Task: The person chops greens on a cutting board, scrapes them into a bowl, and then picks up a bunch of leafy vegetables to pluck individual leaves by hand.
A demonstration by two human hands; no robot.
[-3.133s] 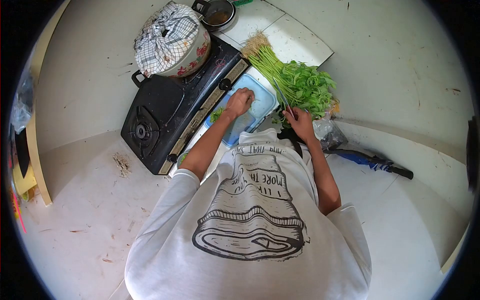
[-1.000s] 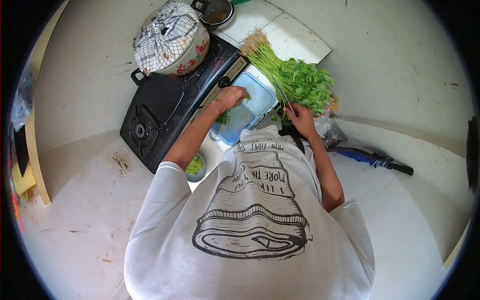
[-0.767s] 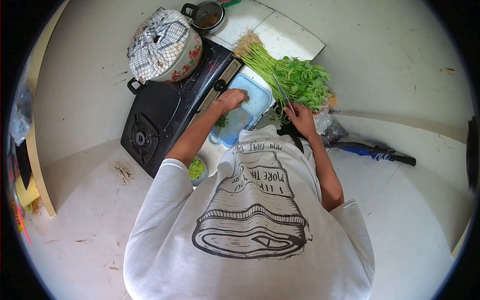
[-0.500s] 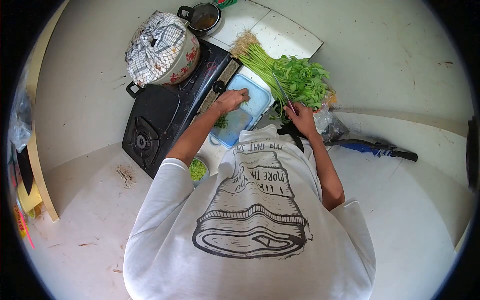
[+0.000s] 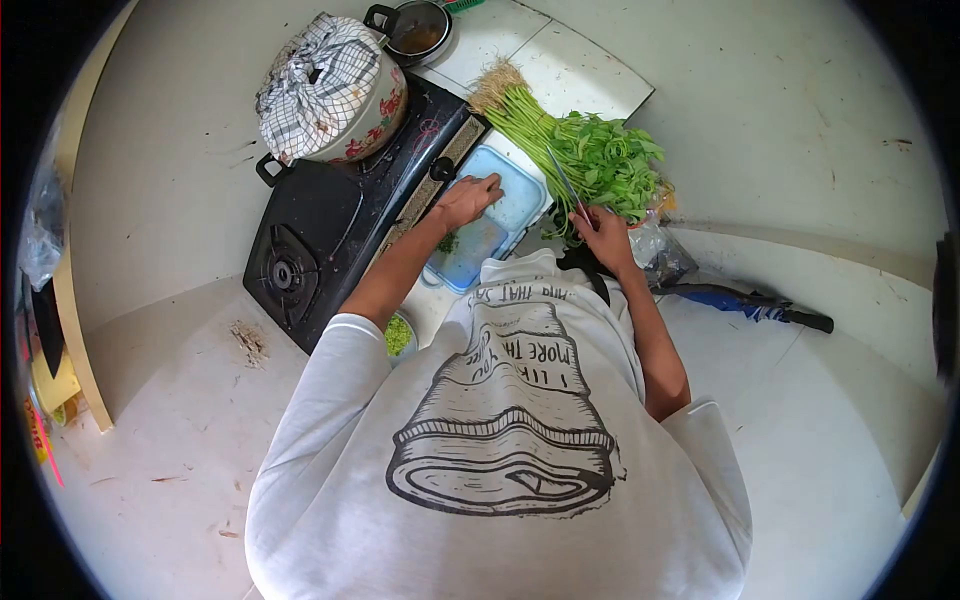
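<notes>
My left hand [image 5: 470, 200] rests over a blue tray-like board [image 5: 519, 195], its fingers bent together; whatever they may hold is hidden. Chopped greens [image 5: 449, 243] lie on the board beside my left wrist. In my right hand [image 5: 603, 236] is a knife [image 5: 563, 180], its blade pointing up and away over a big bunch of leafy greens [image 5: 608, 160]. The bunch lies just beyond the board, its roots at the far left end and its leaves near my right hand.
Left of the board is a black gas stove [image 5: 310, 235] bearing a cloth-covered pot [image 5: 368, 125]. A small dark pan [image 5: 418, 30] stands behind. A bowl of chopped greens [image 5: 399, 336] sits by my left elbow. Plastic bags [image 5: 655, 255] and a blue-black umbrella [image 5: 745, 300] lie to the right.
The view has shifted slightly. My left hand has moved a little over the board, with its fingers flatter. My right hand keeps its hold on the knife.
</notes>
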